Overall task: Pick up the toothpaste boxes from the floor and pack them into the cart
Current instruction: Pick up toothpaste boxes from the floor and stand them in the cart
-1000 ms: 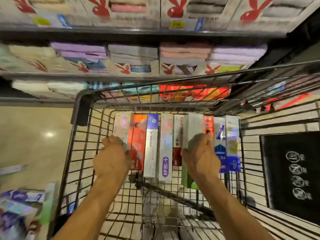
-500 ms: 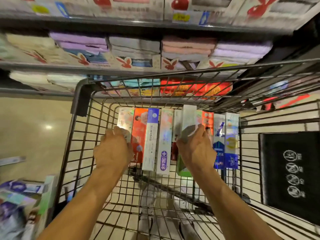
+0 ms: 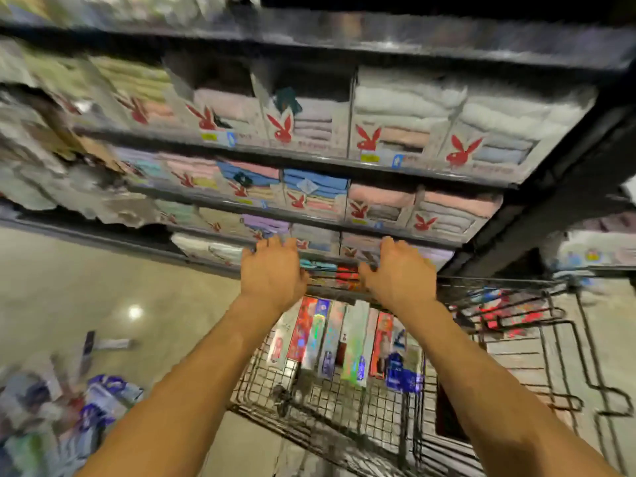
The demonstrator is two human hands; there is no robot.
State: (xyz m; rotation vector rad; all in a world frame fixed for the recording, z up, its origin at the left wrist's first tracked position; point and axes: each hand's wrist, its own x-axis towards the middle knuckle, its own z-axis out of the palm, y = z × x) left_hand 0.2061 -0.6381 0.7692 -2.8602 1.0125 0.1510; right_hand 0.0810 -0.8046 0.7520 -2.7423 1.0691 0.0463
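Several toothpaste boxes [image 3: 344, 342] stand side by side in a row against the far wall of the wire cart [image 3: 347, 418]. More toothpaste boxes lie in a loose pile [image 3: 75, 407] on the floor at the lower left, with one lone box [image 3: 106, 344] beyond them. My left hand [image 3: 272, 273] and my right hand [image 3: 395, 273] are raised above the row, near the cart's far rim, fingers stretched forward and holding nothing. The view is motion-blurred, so I cannot tell whether the fingers touch the rim.
Store shelves [image 3: 309, 156] stacked with folded towels in cartons rise right behind the cart. A second wire cart or folded basket part [image 3: 550, 339] sits to the right. Shiny tiled floor [image 3: 86, 287] spreads out on the left.
Both hands have let go of the boxes in the row and lifted up toward the cart's far rim. The camera has tilted upward, showing more of the shelves.
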